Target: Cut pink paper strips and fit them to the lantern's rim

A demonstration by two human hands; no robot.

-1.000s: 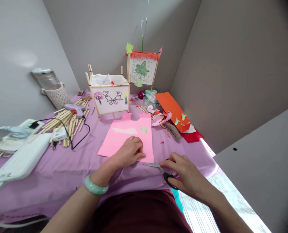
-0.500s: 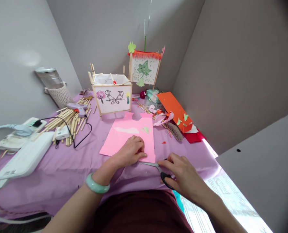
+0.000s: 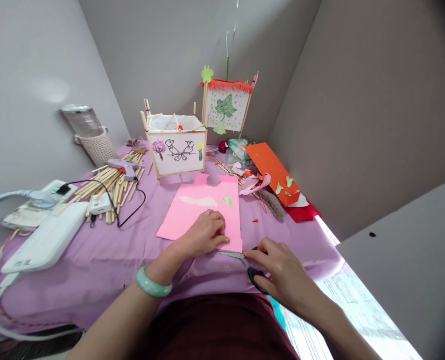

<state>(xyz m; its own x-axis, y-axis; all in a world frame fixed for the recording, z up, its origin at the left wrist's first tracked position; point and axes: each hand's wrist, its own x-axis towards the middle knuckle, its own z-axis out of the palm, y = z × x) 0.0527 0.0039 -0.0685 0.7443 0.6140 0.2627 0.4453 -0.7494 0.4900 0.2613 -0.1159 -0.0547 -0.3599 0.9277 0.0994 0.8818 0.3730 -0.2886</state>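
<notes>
A sheet of pink paper (image 3: 184,220) lies flat near the table's front edge, with two notches in its far side. My left hand (image 3: 205,234) rests on its lower right part, fingers curled and thumb pressed at the near edge. My right hand (image 3: 282,270) grips a pair of scissors (image 3: 251,265) with black handles, thumb through one loop. Their blades lie level along the paper's near edge, pointing left to my left fingers. The blade tip is partly hidden there. On the paper lie a pale wavy strip (image 3: 197,201) and small light green scraps (image 3: 227,200).
Behind the paper stands a stick-framed box lantern (image 3: 180,152) with drawn birds, beside a leaf-decorated panel (image 3: 228,111). To the left are a glue gun (image 3: 124,166), wooden sticks (image 3: 94,182), a white power bank (image 3: 44,240) and cables. Orange card (image 3: 269,170) and scraps lie right.
The view has shifted slightly, so the table's things appear a little further right. My hands, the scissors and the pink paper have stayed almost the same.
</notes>
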